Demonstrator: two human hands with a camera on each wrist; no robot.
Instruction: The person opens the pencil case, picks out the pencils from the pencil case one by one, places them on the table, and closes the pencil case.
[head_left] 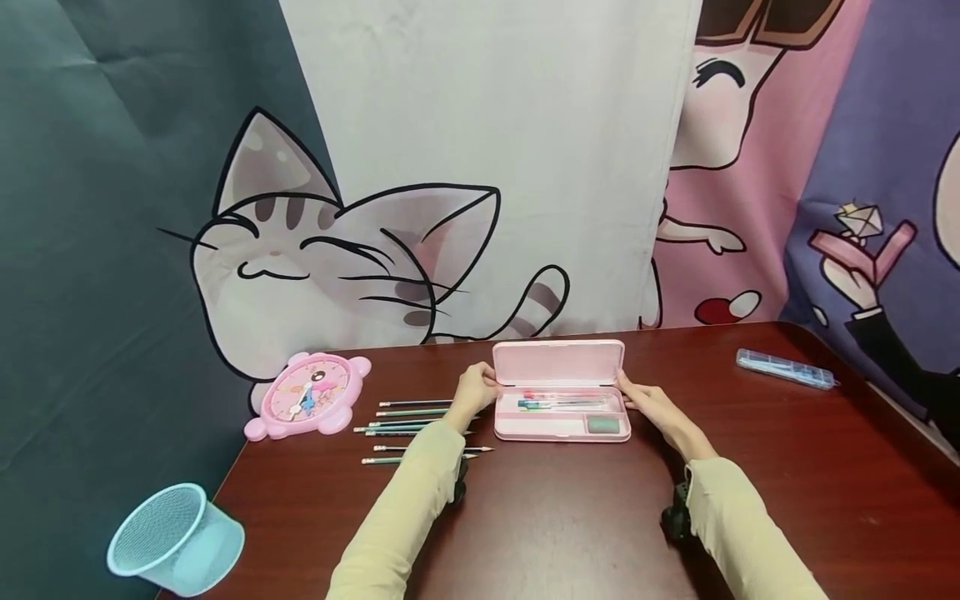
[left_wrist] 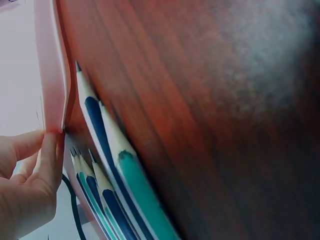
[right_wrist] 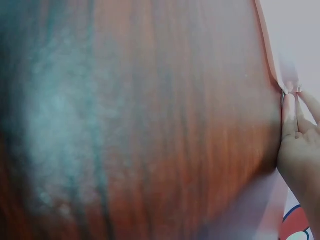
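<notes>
A pink pencil case [head_left: 540, 427] lies on the table with its lid [head_left: 558, 365] raised. Several pens [head_left: 558, 405] rest in its back compartment, and a grey-green eraser [head_left: 603, 424] sits in the front right one. My left hand [head_left: 472, 393] holds the case's left side by the hinge, its fingertips together at the edge in the left wrist view. On the opposite side, my right hand [head_left: 663, 414] grips the hinge corner with thumb and fingers. Several blue and green pencils [left_wrist: 142, 187] lie left of the case, partly hidden under my left forearm.
A pink bear-shaped clock [head_left: 313, 396] stands at the table's back left. Nearer, a light blue mesh basket [head_left: 213, 546] is by the left edge. A flat blue translucent box [head_left: 786, 368] lies at the back right. A printed curtain [head_left: 495, 125] hangs behind the table.
</notes>
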